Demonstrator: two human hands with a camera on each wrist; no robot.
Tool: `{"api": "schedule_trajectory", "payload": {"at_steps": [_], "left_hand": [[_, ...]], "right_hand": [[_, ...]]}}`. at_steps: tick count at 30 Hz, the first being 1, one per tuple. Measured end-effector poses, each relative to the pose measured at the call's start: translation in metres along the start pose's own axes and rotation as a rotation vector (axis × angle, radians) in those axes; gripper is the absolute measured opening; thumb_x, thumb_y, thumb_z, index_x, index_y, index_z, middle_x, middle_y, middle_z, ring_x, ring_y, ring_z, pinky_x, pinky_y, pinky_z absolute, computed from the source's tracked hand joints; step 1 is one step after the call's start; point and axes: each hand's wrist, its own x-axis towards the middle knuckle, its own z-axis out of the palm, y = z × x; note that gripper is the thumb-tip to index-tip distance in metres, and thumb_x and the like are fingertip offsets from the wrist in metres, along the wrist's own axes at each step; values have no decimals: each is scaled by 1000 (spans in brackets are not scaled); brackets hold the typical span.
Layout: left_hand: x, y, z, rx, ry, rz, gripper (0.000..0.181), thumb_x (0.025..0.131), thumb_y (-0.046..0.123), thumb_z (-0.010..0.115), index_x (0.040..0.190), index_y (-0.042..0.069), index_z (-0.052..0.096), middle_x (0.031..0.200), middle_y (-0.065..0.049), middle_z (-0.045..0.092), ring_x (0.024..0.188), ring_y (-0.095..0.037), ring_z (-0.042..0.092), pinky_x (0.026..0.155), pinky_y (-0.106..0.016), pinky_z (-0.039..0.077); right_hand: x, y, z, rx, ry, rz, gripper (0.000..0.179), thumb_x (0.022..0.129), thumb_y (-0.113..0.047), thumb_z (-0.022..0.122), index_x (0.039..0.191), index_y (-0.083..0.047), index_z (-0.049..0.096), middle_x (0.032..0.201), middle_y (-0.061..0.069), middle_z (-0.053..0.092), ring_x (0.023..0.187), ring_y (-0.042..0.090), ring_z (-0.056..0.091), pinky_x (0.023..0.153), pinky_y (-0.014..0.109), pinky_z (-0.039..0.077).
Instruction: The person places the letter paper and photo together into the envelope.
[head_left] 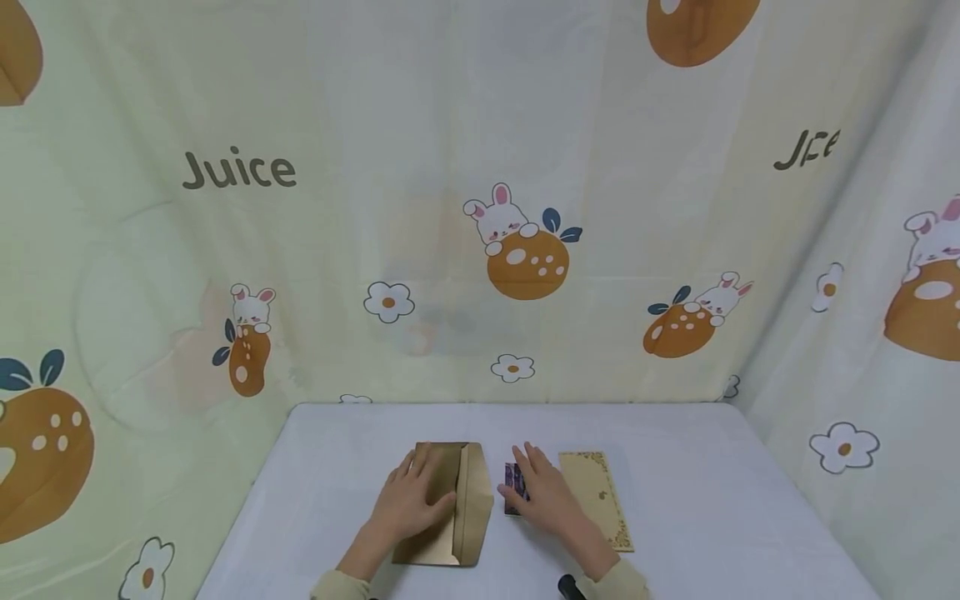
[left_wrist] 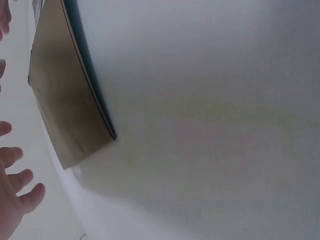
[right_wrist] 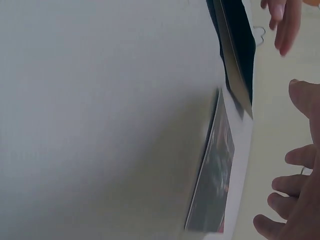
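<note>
A gold-brown envelope (head_left: 435, 546) lies on the table with its flap folded out to the right. My left hand (head_left: 408, 500) hovers over it, palm down and fingers spread, and in the left wrist view there is a gap between the fingers and the envelope (left_wrist: 65, 90). To the right lies a small dark photo card (head_left: 512, 479), partly covered from the head view by my right hand (head_left: 547, 496). That hand is raised above the card (right_wrist: 215, 170) with loosely bent fingers and holds nothing.
A cream sheet with an ornate printed border (head_left: 596, 492) lies right of the right hand, partly behind the forearm. A black object (head_left: 570, 587) shows by the right sleeve. The table (head_left: 697, 475) has a white cover and meets a printed curtain (head_left: 420, 208) behind.
</note>
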Motion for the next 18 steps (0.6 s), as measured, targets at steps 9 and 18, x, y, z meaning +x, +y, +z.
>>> {"api": "schedule_trajectory", "payload": {"at_steps": [9, 18], "left_hand": [[5, 10, 4, 74, -45, 62, 75, 95, 56, 56, 155, 14, 38, 160, -18, 37, 144, -46, 37, 109, -63, 37], [7, 17, 16, 153, -105, 71, 68, 96, 52, 55, 154, 18, 41, 160, -17, 37, 145, -44, 36, 112, -61, 35]], "right_hand": [[3, -29, 24, -29, -65, -125, 55, 102, -28, 55, 146, 2, 46, 154, 26, 42, 144, 46, 37, 112, 63, 34], [0, -41, 33, -114, -106, -161, 47, 99, -24, 58, 139, 0, 56, 152, 24, 47, 141, 43, 43, 111, 61, 36]]}}
